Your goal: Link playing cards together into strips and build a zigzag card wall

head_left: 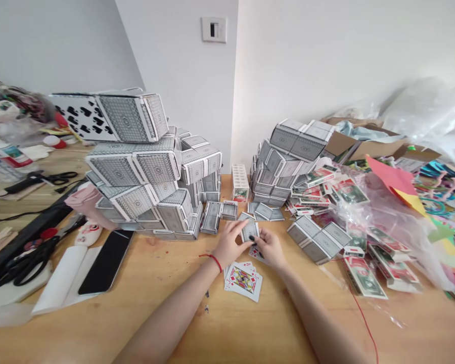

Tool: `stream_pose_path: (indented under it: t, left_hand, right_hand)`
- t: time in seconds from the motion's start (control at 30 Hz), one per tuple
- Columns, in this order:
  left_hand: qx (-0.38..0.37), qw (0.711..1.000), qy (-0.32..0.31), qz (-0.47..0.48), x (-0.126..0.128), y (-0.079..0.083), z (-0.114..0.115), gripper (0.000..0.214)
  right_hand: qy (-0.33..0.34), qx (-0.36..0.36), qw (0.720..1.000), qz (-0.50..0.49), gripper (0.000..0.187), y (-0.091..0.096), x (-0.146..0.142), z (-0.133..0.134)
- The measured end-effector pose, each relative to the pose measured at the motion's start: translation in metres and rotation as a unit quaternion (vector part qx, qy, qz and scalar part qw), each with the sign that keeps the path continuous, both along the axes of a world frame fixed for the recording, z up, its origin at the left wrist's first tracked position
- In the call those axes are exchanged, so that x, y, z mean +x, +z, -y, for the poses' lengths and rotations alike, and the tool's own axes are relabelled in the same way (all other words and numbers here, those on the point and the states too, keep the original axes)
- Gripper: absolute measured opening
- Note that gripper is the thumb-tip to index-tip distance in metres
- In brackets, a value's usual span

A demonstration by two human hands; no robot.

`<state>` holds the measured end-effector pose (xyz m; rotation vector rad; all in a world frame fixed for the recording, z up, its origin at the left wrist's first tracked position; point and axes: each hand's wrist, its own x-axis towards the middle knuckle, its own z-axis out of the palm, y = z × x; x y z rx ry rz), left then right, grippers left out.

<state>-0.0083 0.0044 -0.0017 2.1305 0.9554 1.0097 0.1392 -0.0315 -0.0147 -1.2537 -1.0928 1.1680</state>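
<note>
Near the middle of the table, my left hand grips a grey-backed playing card along its left side. My right hand pinches the same card at its lower right, a dark thumbnail showing. Whether it is one card or several together, I cannot tell. Below my hands lies a small fan of face-up playing cards, a jack of diamonds on top. More face-up cards show partly under my right hand. Just beyond, small folded card boxes and loose grey-backed cards lie on the table.
Tall stacks of folded-card blocks stand left and right. A joined card piece and red-green card packs lie right. Leftward are a black phone, scissors and a glue gun.
</note>
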Motion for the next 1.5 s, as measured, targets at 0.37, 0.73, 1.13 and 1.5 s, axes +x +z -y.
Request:
stream_pose_path:
  t: [0.37,0.73,1.13,1.5]
  left_hand:
    - [-0.056,0.997,0.038,-0.020,0.004,-0.005,0.006,0.010]
    - [-0.100,0.994,0.045,0.018,0.013,-0.006,0.015,0.016]
    - [-0.112,0.987,0.111,0.043,0.015,-0.003,0.013,0.029]
    - [-0.064,0.986,0.150,0.025,0.015,-0.004,0.013,0.027]
  right_hand:
    - [0.048,-0.054,0.997,-0.036,0.036,0.005,-0.012,0.006]
    - [-0.093,-0.041,0.991,0.091,0.045,0.006,-0.019,0.006]
    - [-0.146,0.021,0.916,0.373,0.051,0.005,-0.028,0.011]
    - [-0.147,0.083,0.871,0.461,0.050,0.004,-0.032,0.012]
